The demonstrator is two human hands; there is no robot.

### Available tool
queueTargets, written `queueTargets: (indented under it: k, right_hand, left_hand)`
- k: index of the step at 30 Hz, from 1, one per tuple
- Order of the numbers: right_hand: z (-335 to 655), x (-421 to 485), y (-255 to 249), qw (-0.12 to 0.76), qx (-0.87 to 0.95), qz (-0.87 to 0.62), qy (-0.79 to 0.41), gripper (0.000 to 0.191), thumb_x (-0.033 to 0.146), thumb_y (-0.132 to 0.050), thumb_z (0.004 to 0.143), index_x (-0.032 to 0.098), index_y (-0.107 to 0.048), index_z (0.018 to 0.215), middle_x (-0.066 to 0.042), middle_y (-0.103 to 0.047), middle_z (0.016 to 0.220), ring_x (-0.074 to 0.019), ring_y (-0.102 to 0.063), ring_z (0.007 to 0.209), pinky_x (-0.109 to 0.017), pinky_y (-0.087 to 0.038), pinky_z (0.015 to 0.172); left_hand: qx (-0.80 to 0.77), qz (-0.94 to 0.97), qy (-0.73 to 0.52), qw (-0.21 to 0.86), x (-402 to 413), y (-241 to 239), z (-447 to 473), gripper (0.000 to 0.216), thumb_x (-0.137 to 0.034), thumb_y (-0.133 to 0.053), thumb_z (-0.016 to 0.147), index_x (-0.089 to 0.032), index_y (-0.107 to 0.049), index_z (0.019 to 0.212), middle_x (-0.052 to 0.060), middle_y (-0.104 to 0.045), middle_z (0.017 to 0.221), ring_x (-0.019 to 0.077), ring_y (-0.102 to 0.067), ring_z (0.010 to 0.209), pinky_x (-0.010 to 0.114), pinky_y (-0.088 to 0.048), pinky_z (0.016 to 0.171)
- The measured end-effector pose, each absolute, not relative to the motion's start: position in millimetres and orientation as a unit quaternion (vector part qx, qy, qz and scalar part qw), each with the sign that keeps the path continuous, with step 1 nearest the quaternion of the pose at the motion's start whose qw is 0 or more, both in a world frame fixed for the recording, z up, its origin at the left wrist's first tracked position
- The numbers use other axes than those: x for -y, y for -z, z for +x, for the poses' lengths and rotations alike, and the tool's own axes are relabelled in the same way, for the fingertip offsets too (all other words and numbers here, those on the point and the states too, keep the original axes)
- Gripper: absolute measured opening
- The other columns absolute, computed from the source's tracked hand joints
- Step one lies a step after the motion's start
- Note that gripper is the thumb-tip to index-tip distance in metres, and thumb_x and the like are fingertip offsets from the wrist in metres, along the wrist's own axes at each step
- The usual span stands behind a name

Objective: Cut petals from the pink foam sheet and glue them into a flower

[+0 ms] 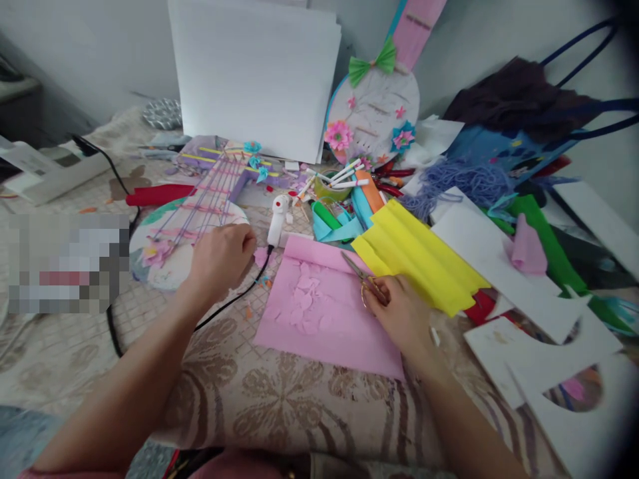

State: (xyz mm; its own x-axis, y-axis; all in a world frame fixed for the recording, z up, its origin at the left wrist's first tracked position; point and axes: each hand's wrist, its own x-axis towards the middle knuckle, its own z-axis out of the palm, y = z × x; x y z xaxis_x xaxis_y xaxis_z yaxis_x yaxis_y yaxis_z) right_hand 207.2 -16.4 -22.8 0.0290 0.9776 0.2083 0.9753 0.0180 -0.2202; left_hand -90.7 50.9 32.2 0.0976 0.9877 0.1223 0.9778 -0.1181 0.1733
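Note:
My left hand (pixel 222 256) is closed, pinching a small pink paper piece (pixel 260 256) at its fingertips, beside a round decorated craft board (pixel 164 253) strung with purple threads. My right hand (pixel 397 309) rests on a pink paper sheet (pixel 319 332), fingers through the handles of gold scissors (pixel 357 269) whose blades lie on the sheet pointing away. Several cut pink petals (pixel 304 299) lie on that sheet. A folded yellow paper (pixel 424 259) lies just right of the scissors.
A white glue gun (pixel 278 219) with a black cord (pixel 234 296) stands behind the pink sheet. White foam boards (pixel 254 73) lean at the back. Markers (pixel 344 174), blue yarn (pixel 464 183), green and white paper pieces and a blue bag (pixel 514 133) crowd the right.

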Motion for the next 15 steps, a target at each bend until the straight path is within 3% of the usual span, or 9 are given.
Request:
queueTargets:
  k: [5,15]
  right_hand:
    - [208,16,26,0.167,0.694,-0.7,-0.028,0.027,0.045,-0.05,0.081,0.02,-0.06,0.085,-0.005,-0.06,0.083,-0.0197,-0.057,0.073,-0.028,-0.038,0.058]
    - [211,16,30,0.176,0.715,-0.676,-0.037,0.024,0.036,-0.055,0.078,0.02,-0.059,0.096,-0.007,-0.058,0.094,-0.0225,-0.056,0.087,-0.032,-0.043,0.069]
  left_hand:
    - [-0.662,0.747,-0.052,0.023,-54,-27,-94,0.018,-0.027,-0.044,0.078,-0.02,-0.06,0.077,0.007,-0.065,0.081,0.0224,-0.059,0.074,0.028,-0.034,0.058]
    - [-0.655,0.752,-0.047,0.053,-54,-16,-87,0.03,-0.031,-0.038,0.084,-0.018,-0.061,0.097,0.012,-0.059,0.098,0.0247,-0.059,0.085,0.03,-0.039,0.062]
